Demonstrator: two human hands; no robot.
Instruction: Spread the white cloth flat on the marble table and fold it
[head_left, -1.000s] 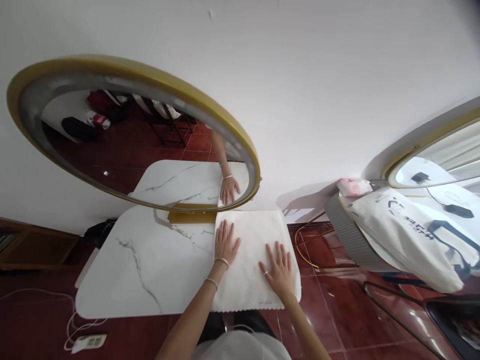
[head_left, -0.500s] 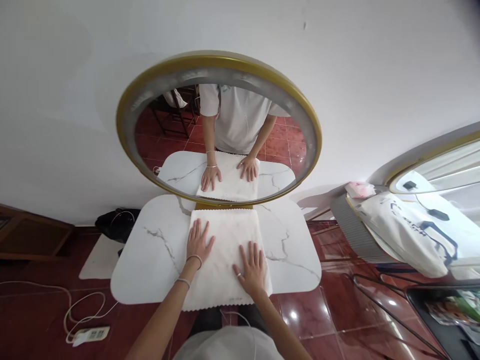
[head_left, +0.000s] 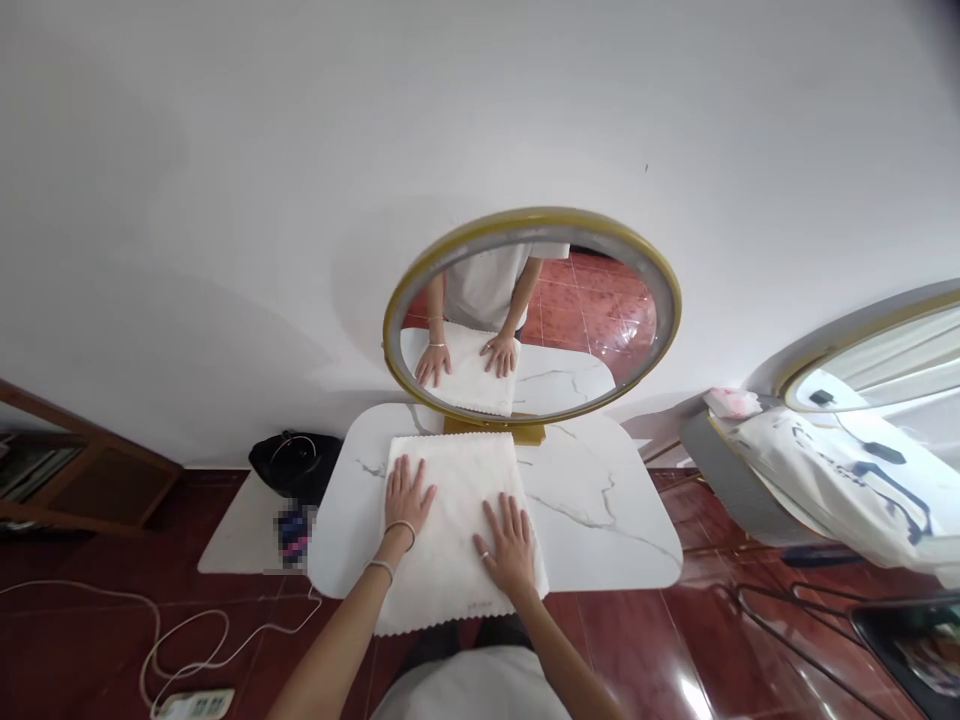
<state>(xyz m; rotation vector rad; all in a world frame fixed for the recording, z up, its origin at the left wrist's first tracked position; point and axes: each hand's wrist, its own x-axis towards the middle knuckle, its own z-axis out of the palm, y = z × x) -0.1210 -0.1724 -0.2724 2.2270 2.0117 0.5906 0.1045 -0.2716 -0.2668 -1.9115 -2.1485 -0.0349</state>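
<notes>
A white cloth with scalloped edges [head_left: 457, 540] lies flat on the white marbled table [head_left: 600, 500], its near edge hanging past the table's front. My left hand [head_left: 409, 497] rests on the cloth's left part, fingers spread, with two bands at the wrist. On the right part of the cloth lies my right hand [head_left: 510, 545], palm down with fingers spread and a ring on one finger. Behind the cloth stands a round gold-framed mirror [head_left: 532, 330], which reflects both hands and the cloth.
At the right is a second table with a white printed bag [head_left: 832, 480] and another mirror [head_left: 885, 350]. A black bag [head_left: 296, 465] sits at the left. A power strip [head_left: 199, 704] and white cable lie on the red floor.
The view has shifted, so the mirror appears lower and further right. On the table, the cloth now lies further left, with both hands still flat on it.
</notes>
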